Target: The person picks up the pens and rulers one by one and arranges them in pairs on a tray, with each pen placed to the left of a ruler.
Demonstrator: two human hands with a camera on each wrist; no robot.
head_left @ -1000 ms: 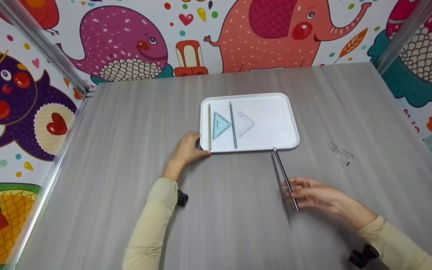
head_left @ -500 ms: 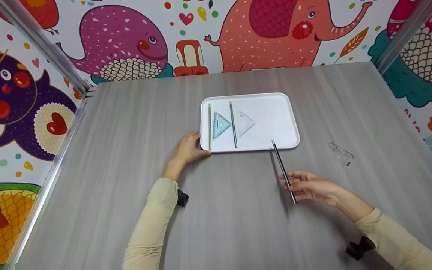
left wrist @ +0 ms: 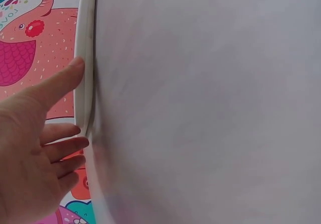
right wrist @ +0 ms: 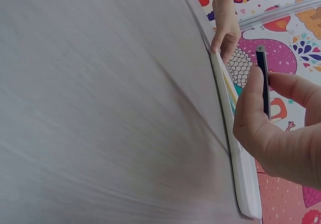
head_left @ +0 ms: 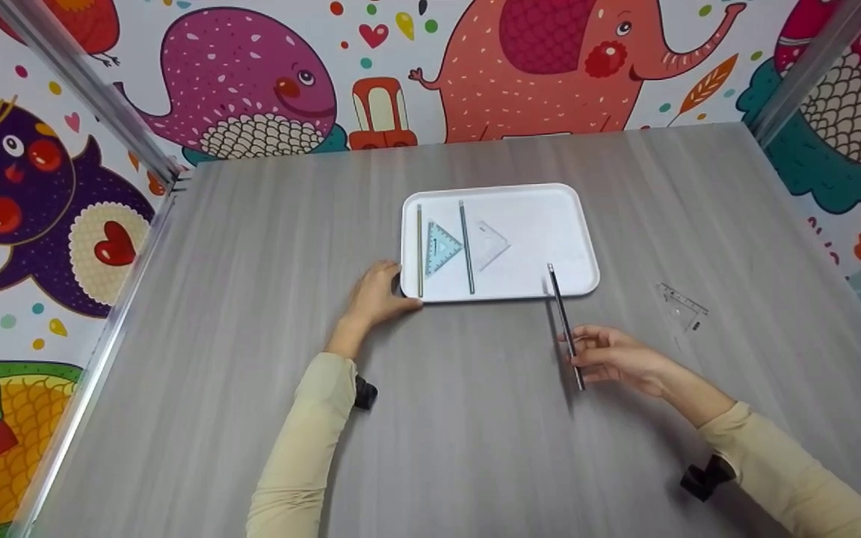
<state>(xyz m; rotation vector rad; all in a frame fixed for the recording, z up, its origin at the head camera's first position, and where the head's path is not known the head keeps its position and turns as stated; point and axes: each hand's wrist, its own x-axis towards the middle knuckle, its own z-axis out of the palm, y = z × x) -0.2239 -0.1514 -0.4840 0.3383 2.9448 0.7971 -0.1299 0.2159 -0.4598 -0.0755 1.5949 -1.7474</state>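
The white tray [head_left: 550, 217] lies on the table, and my left hand [head_left: 377, 297] holds its near left corner. In the left wrist view the thumb rests on the tray's rim [left wrist: 86, 101], the fingers round the corner. My right hand [head_left: 617, 360] pinches a dark pencil [head_left: 562, 314] between thumb and fingers. Tilted, its silvery far end overlaps the tray's near right part in the head view. On the tray lie a gold pencil [head_left: 420, 254], a light-blue set square [head_left: 433, 250], a dark teal pencil [head_left: 466, 246] and a clear set square [head_left: 496, 240].
Another clear set square [head_left: 688, 305] lies on the grey table [head_left: 475, 418], right of the tray. Cartoon-printed walls [head_left: 393, 45] with metal posts at the corners stand behind and beside the table.
My right hand has moved forward with the dark pencil, whose far end has gone from the tray's near rim to over the tray. My left hand has stayed at the corner.
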